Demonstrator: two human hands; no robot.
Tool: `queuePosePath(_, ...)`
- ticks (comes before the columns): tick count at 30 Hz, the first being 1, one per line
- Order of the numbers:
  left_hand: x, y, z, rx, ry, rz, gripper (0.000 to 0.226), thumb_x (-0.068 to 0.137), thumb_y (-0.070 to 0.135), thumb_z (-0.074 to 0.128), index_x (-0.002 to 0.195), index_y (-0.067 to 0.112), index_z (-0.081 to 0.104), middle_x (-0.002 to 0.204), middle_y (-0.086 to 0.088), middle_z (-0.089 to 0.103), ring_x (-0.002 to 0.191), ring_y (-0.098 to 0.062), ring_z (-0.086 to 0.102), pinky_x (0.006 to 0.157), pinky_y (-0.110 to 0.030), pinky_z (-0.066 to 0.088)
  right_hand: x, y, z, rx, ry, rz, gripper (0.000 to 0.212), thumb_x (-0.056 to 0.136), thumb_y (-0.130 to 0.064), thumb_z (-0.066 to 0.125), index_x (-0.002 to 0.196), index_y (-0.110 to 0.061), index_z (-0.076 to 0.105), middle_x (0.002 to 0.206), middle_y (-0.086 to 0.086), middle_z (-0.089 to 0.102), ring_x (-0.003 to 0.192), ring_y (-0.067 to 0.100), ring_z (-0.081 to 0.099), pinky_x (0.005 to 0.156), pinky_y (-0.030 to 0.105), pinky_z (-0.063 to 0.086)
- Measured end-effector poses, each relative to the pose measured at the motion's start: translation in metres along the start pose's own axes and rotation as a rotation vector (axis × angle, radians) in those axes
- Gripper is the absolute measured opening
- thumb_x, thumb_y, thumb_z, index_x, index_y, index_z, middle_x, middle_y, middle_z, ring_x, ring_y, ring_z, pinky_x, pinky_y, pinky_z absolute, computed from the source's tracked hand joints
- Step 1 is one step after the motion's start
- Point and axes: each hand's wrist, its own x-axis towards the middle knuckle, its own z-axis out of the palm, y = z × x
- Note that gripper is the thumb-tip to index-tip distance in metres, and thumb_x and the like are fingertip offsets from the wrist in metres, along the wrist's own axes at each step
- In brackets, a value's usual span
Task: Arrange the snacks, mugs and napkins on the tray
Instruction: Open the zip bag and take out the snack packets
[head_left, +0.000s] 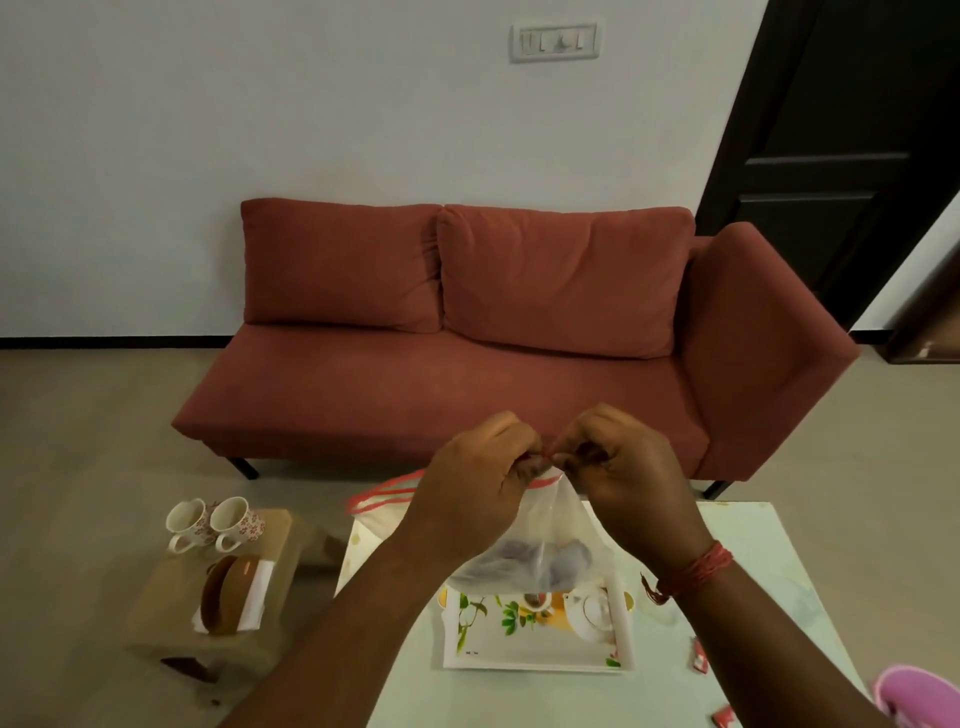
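My left hand (475, 486) and my right hand (631, 480) both pinch the red zip edge of a clear plastic snack bag (545, 551), held up above the tray. Dark snacks sit in the bag's bottom. The white tray (498, 642) with a leaf and teapot print lies on the pale table under the bag. Two flowered mugs (210, 522) stand on a low brown stool (270, 519) at the left. Beside them on that stool rests a brown napkin holder (223, 597) with white napkins (257, 587).
A second zip bag (374, 496) lies behind my left hand at the table's far edge. Small red packets (698, 660) and a pink object (914, 693) lie at the table's right front. A red sofa (467, 338) stands beyond the table, a dark door (841, 156) at the right.
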Motion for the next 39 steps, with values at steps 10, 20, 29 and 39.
queuePosePath(10, -0.027, -0.044, -0.026, 0.131, 0.082, -0.077, 0.015, 0.093, 0.036, 0.057, 0.085, 0.024, 0.06, 0.088, 0.014, 0.055, 0.083, -0.01, 0.048, 0.075, -0.029, 0.039, -0.007, 0.018, -0.025, 0.046, 0.108, 0.085, 0.025, 0.079, 0.009, 0.072, 0.073, -0.014, 0.067, 0.079, -0.007, 0.065, 0.072, 0.01, 0.064, 0.062, 0.02, 0.053)
queuePosePath(20, -0.066, -0.077, -0.035, 0.07, 0.095, -0.218, 0.024, 0.093, 0.044, 0.049, 0.085, 0.024, 0.06, 0.086, 0.021, 0.054, 0.085, -0.003, 0.051, 0.07, -0.02, 0.042, -0.002, 0.028, -0.043, -0.009, 0.146, 0.067, 0.022, 0.077, 0.007, 0.076, 0.075, -0.014, 0.069, 0.08, -0.005, 0.067, 0.075, 0.01, 0.066, 0.069, 0.017, 0.052)
queuePosePath(29, -0.071, -0.069, -0.048, -0.154, -0.028, -0.378, 0.012, 0.092, 0.039, 0.054, 0.088, 0.029, 0.06, 0.087, 0.018, 0.06, 0.089, -0.004, 0.058, 0.072, -0.01, 0.041, -0.002, 0.03, -0.045, 0.091, 0.203, 0.114, 0.028, 0.08, 0.012, 0.071, 0.077, -0.016, 0.067, 0.082, -0.001, 0.068, 0.079, 0.014, 0.066, 0.072, 0.011, 0.05)
queuePosePath(39, -0.025, -0.033, -0.033, -0.205, -0.201, -0.302, 0.008, 0.095, 0.035, 0.058, 0.099, 0.033, 0.064, 0.096, 0.019, 0.06, 0.091, 0.002, 0.058, 0.077, -0.016, 0.052, 0.004, 0.019, -0.04, 0.125, 0.137, 0.034, 0.023, 0.08, 0.006, 0.074, 0.081, -0.016, 0.068, 0.083, -0.002, 0.067, 0.077, 0.015, 0.066, 0.071, 0.015, 0.053)
